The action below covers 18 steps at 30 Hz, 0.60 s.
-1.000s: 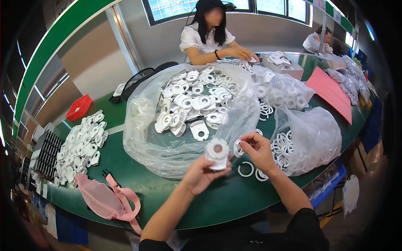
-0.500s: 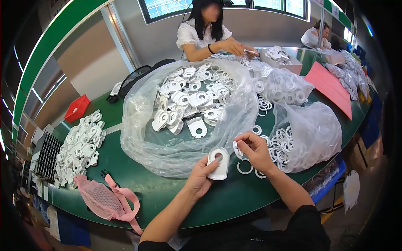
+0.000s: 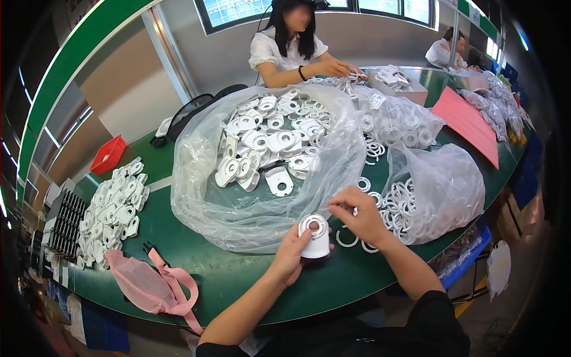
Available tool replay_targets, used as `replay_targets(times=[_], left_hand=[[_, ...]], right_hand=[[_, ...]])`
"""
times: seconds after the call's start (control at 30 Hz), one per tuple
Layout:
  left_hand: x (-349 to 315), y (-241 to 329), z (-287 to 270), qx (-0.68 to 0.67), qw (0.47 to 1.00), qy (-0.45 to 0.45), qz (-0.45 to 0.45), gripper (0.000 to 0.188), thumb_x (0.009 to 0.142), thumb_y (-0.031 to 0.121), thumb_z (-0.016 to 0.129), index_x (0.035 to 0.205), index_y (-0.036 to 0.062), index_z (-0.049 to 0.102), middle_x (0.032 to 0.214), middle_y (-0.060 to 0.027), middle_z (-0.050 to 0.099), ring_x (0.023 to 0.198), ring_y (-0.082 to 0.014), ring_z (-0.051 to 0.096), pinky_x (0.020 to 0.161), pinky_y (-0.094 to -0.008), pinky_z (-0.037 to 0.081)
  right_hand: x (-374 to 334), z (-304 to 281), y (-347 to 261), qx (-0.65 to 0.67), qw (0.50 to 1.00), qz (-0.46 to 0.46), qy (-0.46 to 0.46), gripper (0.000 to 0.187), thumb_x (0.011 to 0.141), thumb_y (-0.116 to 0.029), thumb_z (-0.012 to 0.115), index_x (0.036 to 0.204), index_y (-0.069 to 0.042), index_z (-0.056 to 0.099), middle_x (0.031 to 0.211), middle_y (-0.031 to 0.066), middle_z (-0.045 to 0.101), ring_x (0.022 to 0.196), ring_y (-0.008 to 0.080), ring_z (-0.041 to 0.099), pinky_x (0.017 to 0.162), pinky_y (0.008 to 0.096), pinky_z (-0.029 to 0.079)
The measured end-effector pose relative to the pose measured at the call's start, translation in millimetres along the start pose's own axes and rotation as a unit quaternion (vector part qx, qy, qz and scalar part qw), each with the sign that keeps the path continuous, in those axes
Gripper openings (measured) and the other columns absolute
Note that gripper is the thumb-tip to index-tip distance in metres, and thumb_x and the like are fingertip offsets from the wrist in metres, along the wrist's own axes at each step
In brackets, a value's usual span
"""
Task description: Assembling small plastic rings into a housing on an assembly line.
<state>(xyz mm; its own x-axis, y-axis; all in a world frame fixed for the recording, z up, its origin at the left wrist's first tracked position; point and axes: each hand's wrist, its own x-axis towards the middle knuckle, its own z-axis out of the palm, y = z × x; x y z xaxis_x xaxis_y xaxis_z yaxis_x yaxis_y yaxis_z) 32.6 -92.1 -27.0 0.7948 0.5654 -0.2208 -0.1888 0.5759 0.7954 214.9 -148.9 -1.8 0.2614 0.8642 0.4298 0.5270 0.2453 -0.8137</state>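
Observation:
My left hand [image 3: 289, 257] holds a white plastic housing [image 3: 315, 247] upright, thumb on its front, the round hole facing up toward me. A ring shape shows around that hole. Just to the right, my right hand [image 3: 360, 215] is raised with thumb and fingertips pinched together, apart from the housing. A bit of white shows at its fingers; whether it is a ring in the grip I cannot make out. Beyond my hands, an open clear plastic bag [image 3: 202, 205] holds many similar white housings [image 3: 279, 180]. Loose white rings [image 3: 347, 237] lie beside my right hand.
A clear bag of white rings [image 3: 449, 193] spills at right. A pile of housings [image 3: 116, 205] and a red tray [image 3: 109, 154] stand left, with a pink mesh pouch [image 3: 143, 282] nearer me. A co-worker [image 3: 291, 50] sits opposite, beside a white box [image 3: 404, 89]. A pink sheet [image 3: 467, 125] lies far right.
My right hand has drawn back slightly, and the white ring piece seen at its fingertips no longer shows there. The housing has turned a little and moved right in my left hand.

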Motion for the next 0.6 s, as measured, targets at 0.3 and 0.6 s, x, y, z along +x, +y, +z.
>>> replay_targets(times=[0.3, 0.6], left_hand=[[5, 7, -10, -0.072, 0.997, -0.004, 0.014, 0.037, 0.094, 0.021, 0.037, 0.126, 0.0022, 0.036, 0.118, -0.0201, 0.054, 0.094, -0.0322, 0.061, 0.074, -0.0386, 0.054], [-1, 4, 0, 0.026, 0.999, -0.044, -0.006, 0.054, 0.088, -0.002, 0.043, 0.136, 0.0088, 0.023, 0.122, -0.015, 0.049, 0.104, -0.0291, 0.058, 0.078, -0.0344, 0.055]], right_hand=[[-1, -39, 26, -0.196, 0.95, -0.003, -0.244, 0.019, 0.069, -0.014, 0.072, 0.084, -0.004, 0.068, 0.078, 0.0075, 0.061, 0.072, 0.022, 0.059, 0.066, 0.0316, 0.046], [2, -15, 6, 0.183, 0.971, 0.143, -0.059, 0.014, 0.081, -0.008, 0.067, 0.089, 0.003, 0.066, 0.077, 0.0026, 0.065, 0.071, 0.0049, 0.058, 0.063, 0.0179, 0.046]])
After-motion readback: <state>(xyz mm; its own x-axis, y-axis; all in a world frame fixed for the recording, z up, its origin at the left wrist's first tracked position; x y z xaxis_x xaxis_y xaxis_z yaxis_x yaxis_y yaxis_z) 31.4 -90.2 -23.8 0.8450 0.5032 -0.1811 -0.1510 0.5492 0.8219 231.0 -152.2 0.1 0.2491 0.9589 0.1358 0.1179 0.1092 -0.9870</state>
